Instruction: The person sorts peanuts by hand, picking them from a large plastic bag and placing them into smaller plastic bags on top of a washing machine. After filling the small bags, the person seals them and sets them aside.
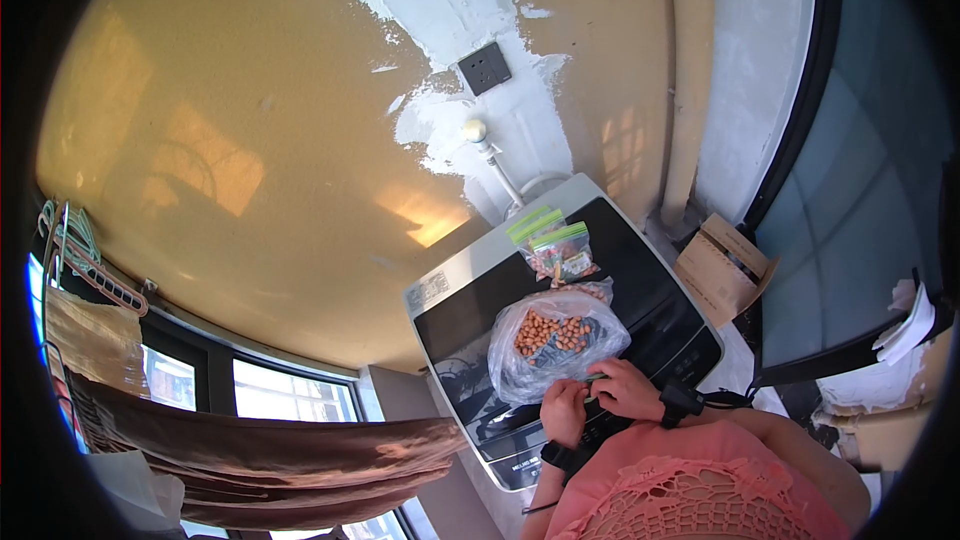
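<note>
yellow wall (230, 140) behind; on the washer (460, 320), a bag (512, 377) of nuts (552, 335) lies just beyond the hands; left hand (565, 411) and right hand (627, 392) pinch a greenish strip (597, 376), unclear what; seemingly fine two-handed fingertip work, next calling for a steady pinch
</note>
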Demonstrator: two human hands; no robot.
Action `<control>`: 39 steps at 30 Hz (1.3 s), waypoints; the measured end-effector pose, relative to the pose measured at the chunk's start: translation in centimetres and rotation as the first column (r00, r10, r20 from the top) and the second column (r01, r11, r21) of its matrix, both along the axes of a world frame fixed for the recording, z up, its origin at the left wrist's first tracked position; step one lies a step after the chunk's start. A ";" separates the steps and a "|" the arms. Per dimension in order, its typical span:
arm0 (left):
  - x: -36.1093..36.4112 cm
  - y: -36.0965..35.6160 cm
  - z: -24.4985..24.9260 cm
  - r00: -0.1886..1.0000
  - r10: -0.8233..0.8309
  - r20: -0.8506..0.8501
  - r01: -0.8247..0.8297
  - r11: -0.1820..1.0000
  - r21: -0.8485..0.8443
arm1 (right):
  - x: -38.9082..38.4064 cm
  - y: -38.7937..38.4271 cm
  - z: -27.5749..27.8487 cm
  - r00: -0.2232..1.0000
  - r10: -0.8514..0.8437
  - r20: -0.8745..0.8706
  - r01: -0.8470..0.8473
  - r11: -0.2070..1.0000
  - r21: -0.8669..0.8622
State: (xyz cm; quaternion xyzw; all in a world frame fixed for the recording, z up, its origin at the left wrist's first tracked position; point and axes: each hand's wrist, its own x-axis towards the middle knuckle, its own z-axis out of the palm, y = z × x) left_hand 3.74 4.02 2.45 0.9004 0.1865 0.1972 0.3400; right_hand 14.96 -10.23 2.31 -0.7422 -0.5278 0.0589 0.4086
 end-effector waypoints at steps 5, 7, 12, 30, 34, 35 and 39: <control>-0.1 -0.1 -0.1 1.000 -0.007 0.004 0.007 1.000 -0.011 | -0.1 0.0 0.1 1.000 0.010 -0.004 -0.010 1.000 0.004; -0.1 -0.2 -0.1 1.000 -0.008 0.009 0.008 1.000 -0.008 | -0.1 0.0 0.0 1.000 0.011 -0.008 -0.011 1.000 -0.002; -0.1 -0.2 -0.4 1.000 -0.009 0.021 0.009 1.000 -0.001 | -0.1 0.0 -0.1 1.000 0.013 -0.005 -0.013 1.000 -0.010; -0.2 -0.7 -0.7 0.999 -0.038 -0.018 0.037 0.999 -0.002 | 0.9 0.5 0.5 0.996 -0.033 -0.079 0.037 0.998 0.050; -0.2 -0.8 -0.5 0.999 -0.045 -0.015 0.044 0.999 -0.026 | 2.9 2.0 1.9 0.988 -0.119 -0.094 0.130 0.984 0.123; -0.2 -0.8 -0.5 0.999 -0.043 -0.013 0.043 0.999 -0.021 | 3.4 2.3 2.0 0.990 -0.127 -0.064 0.135 0.982 0.132; -0.3 -0.7 -0.9 0.999 -0.046 -0.021 0.046 0.999 -0.024 | 4.8 3.8 1.0 0.994 -0.114 -0.006 0.113 0.987 0.114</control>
